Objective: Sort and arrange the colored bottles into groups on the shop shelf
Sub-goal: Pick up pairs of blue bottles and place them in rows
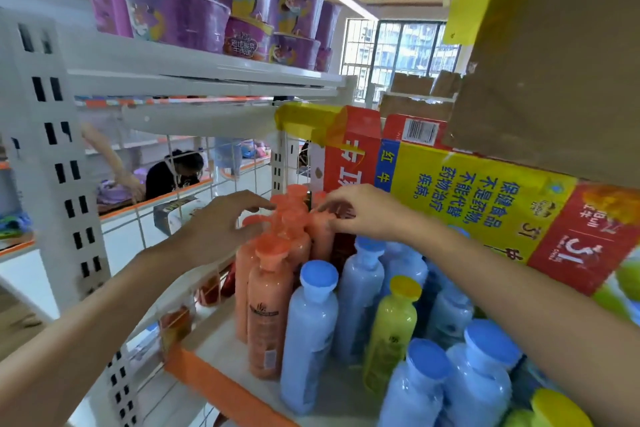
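Observation:
Several orange bottles (268, 302) stand in a tight group at the left of the shelf (221, 381). Several blue bottles (310, 326) stand to their right, and a yellow-green bottle (391, 333) sits among the blue ones. My left hand (221, 222) reaches over the orange group, fingers spread and touching the caps of the rear orange bottles. My right hand (360, 210) comes from the right, its fingertips on the cap of a rear orange bottle; whether it pinches that cap is unclear.
A red and yellow carton (485, 198) and a brown cardboard flap (554, 62) overhang the shelf's right side. Purple noodle bowls (214, 7) fill the shelf above. A wire mesh back panel (194, 191) lies behind, with a person visible through it.

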Demonstrator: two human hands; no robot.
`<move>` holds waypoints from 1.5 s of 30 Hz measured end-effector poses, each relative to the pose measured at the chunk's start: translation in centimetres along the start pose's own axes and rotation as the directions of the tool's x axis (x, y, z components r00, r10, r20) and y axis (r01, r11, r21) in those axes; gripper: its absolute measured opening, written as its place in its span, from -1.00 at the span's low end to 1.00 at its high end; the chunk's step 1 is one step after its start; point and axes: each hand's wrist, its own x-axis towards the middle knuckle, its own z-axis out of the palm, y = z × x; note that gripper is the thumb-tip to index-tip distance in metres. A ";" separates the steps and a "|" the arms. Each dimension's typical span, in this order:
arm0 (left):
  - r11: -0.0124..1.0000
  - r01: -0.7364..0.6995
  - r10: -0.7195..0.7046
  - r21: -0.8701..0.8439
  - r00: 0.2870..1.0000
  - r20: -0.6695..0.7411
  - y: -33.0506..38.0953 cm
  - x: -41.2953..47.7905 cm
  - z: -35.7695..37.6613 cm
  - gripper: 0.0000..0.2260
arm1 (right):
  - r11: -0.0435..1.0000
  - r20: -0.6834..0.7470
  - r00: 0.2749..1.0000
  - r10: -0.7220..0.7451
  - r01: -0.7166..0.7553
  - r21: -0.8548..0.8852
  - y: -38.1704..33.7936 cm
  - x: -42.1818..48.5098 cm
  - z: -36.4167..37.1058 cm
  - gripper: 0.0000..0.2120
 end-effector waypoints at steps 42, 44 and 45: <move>0.942 -0.302 0.328 -0.147 0.921 0.209 22.1 0.2 14.5 -0.77 | 0.906 -0.208 0.890 0.405 -0.422 -0.041 8.6 -31.8 -7.8 -0.68; 0.931 -0.323 0.359 -0.172 0.898 0.255 23.1 0.6 15.0 -0.75 | 0.878 -0.219 0.859 0.463 -0.478 -0.019 8.2 -33.4 -7.7 -0.69; 0.925 -0.334 0.374 -0.179 0.884 0.281 23.5 0.8 15.3 -0.73 | 0.862 -0.228 0.840 0.493 -0.506 0.000 8.0 -34.3 -7.6 -0.69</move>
